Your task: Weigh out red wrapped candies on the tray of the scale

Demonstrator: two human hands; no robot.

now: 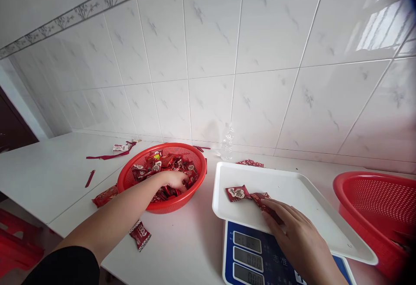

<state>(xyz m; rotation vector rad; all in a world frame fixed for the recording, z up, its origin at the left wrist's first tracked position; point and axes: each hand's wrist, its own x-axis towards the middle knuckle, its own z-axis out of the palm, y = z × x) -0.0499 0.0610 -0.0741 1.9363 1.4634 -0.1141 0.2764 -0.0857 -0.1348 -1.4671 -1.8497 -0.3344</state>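
Observation:
My left hand [175, 180] reaches into a red perforated basket [177, 206] heaped with small dark-red wrapped snack packets [152, 168]. Its fingers curl down among them and the fingertips are hidden, so what they pinch cannot be made out. My right hand [294, 228] rests over the white tray [312, 198] of a blue scale [228, 250]. Between its thumb and fingers lies a dark-red packet [276, 216], partly covered by the hand. Another packet [237, 193] with a pale label lies flat on the tray, just left of the fingers.
A second red basket [347, 198] stands at the right. Behind the tray is a clear plastic bottle [228, 142] near the tiled wall. One loose packet [141, 235] lies before the left basket, another [105, 196] beside it. Dark-red strips [110, 157] lie further left; a red stool [19, 241] stands below.

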